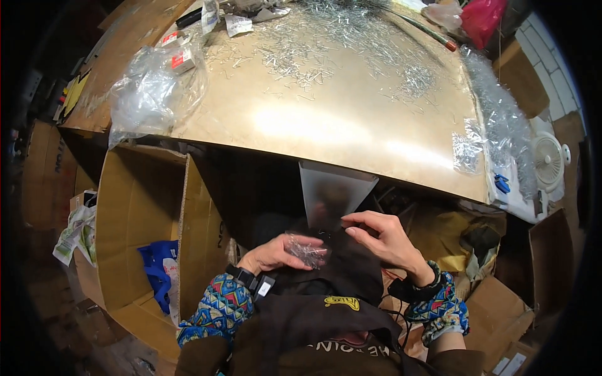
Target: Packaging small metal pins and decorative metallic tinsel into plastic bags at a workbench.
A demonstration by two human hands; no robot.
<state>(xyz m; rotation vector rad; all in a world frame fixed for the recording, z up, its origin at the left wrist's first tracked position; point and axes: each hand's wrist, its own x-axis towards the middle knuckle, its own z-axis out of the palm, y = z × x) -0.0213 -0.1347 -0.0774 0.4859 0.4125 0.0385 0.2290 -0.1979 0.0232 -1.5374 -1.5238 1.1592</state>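
A: Where's the bag point(308, 253)?
B: Lower centre, held in the left hand point(274, 253). Likely light, soft, slippery: pinch its edge.
A: Right hand point(384, 239)?
B: Near it; can't tell if grasping anything.

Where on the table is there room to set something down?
The front middle of the table, between the plastic bag at left, wire pieces behind, and the shiny packet at right. It's crowded at the back, under wire pieces, and along the right edge, with clear wrap and a blue object.

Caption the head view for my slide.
Left hand holding clear plastic, right hand beside it, metal bits strewn across the tabletop.
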